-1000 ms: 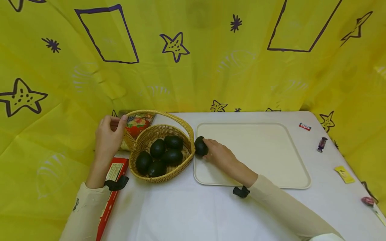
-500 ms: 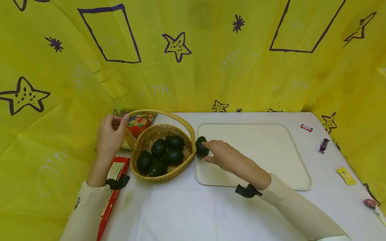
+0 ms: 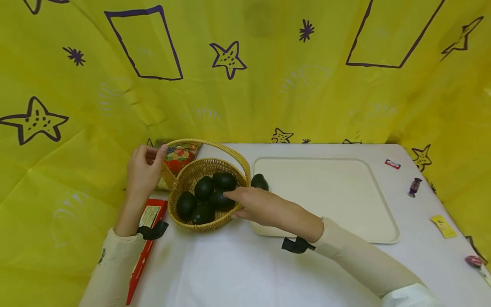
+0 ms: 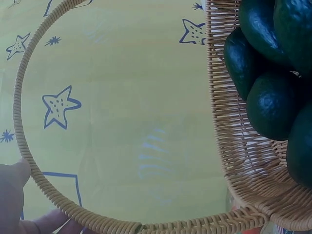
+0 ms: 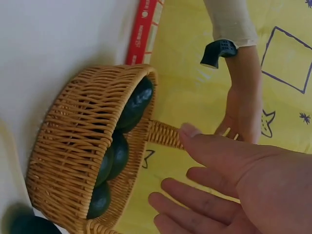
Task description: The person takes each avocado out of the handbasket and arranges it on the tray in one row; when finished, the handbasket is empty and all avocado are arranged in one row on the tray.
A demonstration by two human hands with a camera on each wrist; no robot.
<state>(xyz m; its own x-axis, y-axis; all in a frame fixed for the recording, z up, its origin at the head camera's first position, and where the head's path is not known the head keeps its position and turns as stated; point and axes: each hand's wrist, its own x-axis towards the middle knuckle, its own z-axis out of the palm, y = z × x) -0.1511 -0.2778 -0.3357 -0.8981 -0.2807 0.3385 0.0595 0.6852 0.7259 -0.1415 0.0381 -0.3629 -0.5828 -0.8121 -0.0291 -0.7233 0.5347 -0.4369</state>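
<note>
Your avocados are dark green, almost black, egg-shaped, with a faint shine on slightly bumpy skin. You have six in view: five avocados (image 3: 204, 188) gathered in the one woven basket (image 5: 73, 141), and one loose avocado (image 3: 260, 182) at the left edge of the one cream tray (image 3: 318, 187), near the basket's right side. Your left hand (image 3: 145, 172) grips the basket's arched handle (image 4: 18, 107), thumb on one side and fingers on the other. Your right hand (image 3: 264, 207) is wide open, fingers straight and spread, holding nothing; it overlaps the basket's right rim, though you can't quite tell whether it touches there. On the white bench (image 3: 230, 264) you have one red box (image 3: 147, 247) to the left, one colourful packet (image 3: 180, 162) behind the basket, and four small treats along the right: a red sachet (image 3: 393, 164), a purple sweet (image 3: 415, 187), a yellow sachet (image 3: 443, 226) and a lollipop (image 3: 473, 261).
</note>
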